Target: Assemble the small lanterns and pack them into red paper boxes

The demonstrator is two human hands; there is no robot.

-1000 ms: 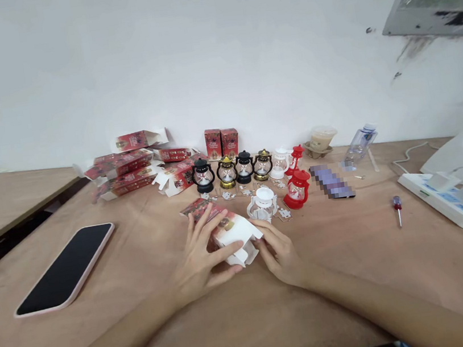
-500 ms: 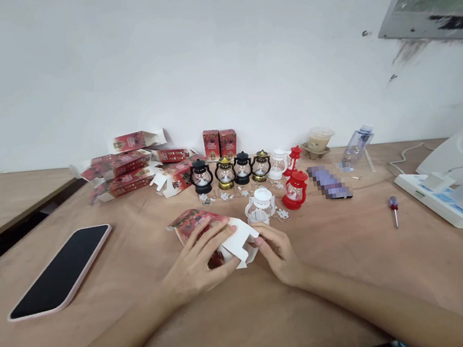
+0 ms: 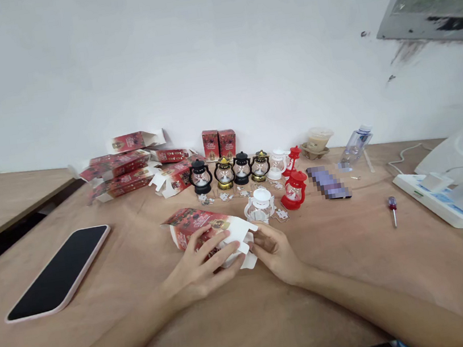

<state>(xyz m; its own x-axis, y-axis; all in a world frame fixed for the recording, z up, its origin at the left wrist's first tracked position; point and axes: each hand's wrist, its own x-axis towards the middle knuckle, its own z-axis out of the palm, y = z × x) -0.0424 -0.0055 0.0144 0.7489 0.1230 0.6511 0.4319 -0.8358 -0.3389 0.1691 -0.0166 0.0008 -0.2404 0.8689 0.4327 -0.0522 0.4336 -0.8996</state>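
Note:
A red printed carton [image 3: 189, 223] lies on its side in front of me, its white end flaps [image 3: 240, 232] pointing right. My left hand [image 3: 205, 263] is wrapped over the carton near the flap end, fingers on its top and side. The fingers of my right hand [image 3: 274, 250] pinch a white flap at the open end. Just behind the carton stands a white lantern [image 3: 260, 204], with a red lantern [image 3: 293, 190] to its right. Farther back is a row of black, gold, white and red lanterns [image 3: 241, 169], with small tags in front.
Red cartons [image 3: 127, 165] with open flaps are piled at the back left; two closed boxes [image 3: 219, 144] stand by the wall. A phone [image 3: 60, 272] lies left. To the right are a blurred phone [image 3: 328, 183], a cup [image 3: 319, 141], a bottle [image 3: 357, 147], a screwdriver [image 3: 393, 209] and a power strip [image 3: 446, 203].
The carton has turned slightly, and more of its printed top shows. My left fingers have spread over the flap end, and my right fingers have shifted slightly on the flap.

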